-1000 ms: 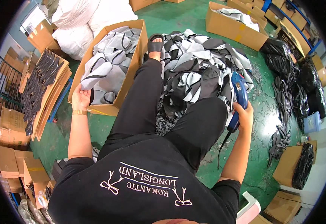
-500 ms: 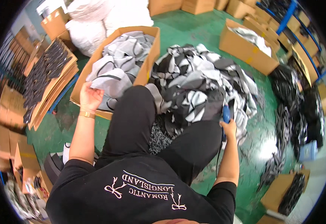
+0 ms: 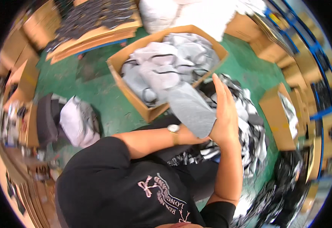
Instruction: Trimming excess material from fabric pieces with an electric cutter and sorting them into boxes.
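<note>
A grey fabric piece (image 3: 192, 110) reaches from the carton toward my hands, its near end blurred. My left forearm, with a watch at the wrist, crosses to the right; my left hand (image 3: 204, 140) is mostly hidden behind the fabric's near end and my right hand, its fingers out of sight. My right hand (image 3: 226, 114) is raised edge-on against that end, fingers straight and stretched out. The open cardboard carton (image 3: 129, 93) holds many grey pieces (image 3: 162, 57) with black edging. A heap of black, grey and white fabric scraps (image 3: 255, 140) lies beyond my right hand.
Flat cardboard sheets (image 3: 93, 43) bearing black pieces are stacked at the far left. A light grey bundle (image 3: 78, 121) lies on the green floor to the left. A carton (image 3: 278, 121) stands on the right, near black plastic bags (image 3: 287, 171) and blue shelving (image 3: 321, 112).
My view has turned left. My left hand has swung right, across my body, from the carton. My right hand has risen to meet the fabric; the blue-handled tool it held no longer shows in it.
</note>
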Tool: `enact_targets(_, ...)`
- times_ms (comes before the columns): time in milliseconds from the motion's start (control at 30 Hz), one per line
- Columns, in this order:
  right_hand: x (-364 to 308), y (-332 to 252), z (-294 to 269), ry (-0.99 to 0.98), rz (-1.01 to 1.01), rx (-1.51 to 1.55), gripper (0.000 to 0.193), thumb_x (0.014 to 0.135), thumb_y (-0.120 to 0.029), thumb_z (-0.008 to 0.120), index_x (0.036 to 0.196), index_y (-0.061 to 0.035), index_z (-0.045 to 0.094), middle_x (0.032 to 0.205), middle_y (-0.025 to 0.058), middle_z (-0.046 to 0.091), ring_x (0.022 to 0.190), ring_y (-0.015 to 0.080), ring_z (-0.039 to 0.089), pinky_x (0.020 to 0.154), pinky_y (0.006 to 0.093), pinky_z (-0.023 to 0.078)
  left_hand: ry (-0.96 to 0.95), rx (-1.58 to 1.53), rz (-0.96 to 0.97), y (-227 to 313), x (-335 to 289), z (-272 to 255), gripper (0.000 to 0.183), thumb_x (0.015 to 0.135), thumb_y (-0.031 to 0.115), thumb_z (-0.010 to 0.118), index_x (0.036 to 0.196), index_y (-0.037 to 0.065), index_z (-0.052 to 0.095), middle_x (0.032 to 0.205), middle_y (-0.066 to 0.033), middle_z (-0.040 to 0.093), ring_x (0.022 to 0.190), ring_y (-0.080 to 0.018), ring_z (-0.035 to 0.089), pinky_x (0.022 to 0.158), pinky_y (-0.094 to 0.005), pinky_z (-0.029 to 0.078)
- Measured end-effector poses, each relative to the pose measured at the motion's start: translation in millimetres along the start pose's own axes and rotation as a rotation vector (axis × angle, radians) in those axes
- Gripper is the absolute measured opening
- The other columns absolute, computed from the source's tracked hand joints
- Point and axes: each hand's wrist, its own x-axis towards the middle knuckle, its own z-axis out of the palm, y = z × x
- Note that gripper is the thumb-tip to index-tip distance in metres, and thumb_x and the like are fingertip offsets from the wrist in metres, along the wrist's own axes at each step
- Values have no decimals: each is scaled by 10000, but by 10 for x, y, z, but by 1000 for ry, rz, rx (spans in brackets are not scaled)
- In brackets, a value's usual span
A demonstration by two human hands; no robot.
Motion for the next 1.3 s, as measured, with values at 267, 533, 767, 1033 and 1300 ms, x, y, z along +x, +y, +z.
enact_targets(267, -290, 587, 25, 121, 64, 0, 319, 674, 85, 522, 955, 12, 654, 903, 145, 656, 856, 291, 625, 816, 346, 479, 50, 117, -282, -156, -209, -697, 568, 691, 356, 781, 1087, 86, 476, 1067, -106, 483, 884, -272, 581, 735, -380, 492)
enact_targets(533, -933, 344, 420, -89, 324, 157, 227, 722, -8, 592, 944, 10, 639, 909, 146, 660, 822, 280, 639, 770, 340, 488, 57, 352, 211, -787, -52, -850, 374, 680, 215, 708, 1046, 189, 635, 1070, -65, 584, 1052, -296, 539, 932, -426, 410)
enact_targets(767, -1444, -381, 569, -239, 192, 72, 380, 536, 46, 546, 890, -24, 667, 881, 127, 656, 835, 300, 652, 730, 377, 531, -186, 428, 388, -412, -600, -1237, 205, 766, 146, 589, 956, 164, 665, 984, -52, 618, 947, -244, 599, 817, -372, 491)
enact_targets(1033, -1275, -549, 337, -653, 432, 580, 341, 662, -130, 739, 982, -40, 663, 1017, 130, 657, 1009, 314, 624, 880, 378, 489, -184, 398, -273, -947, -652, -1947, 341, 737, 112, 635, 1066, 44, 571, 1102, -154, 574, 1018, -338, 563, 884, -385, 470)
enact_targets(1300, -861, -589, 1032, -467, 216, -31, 581, 743, -341, 720, 1232, -74, 555, 1375, 163, 430, 1333, 348, 327, 1099, 514, 204, 132, 290, -991, -2412, 2, -2363, 717, 663, 499, 755, 1124, -25, 593, 1046, -192, 630, 977, -285, 606, 862, -351, 463)
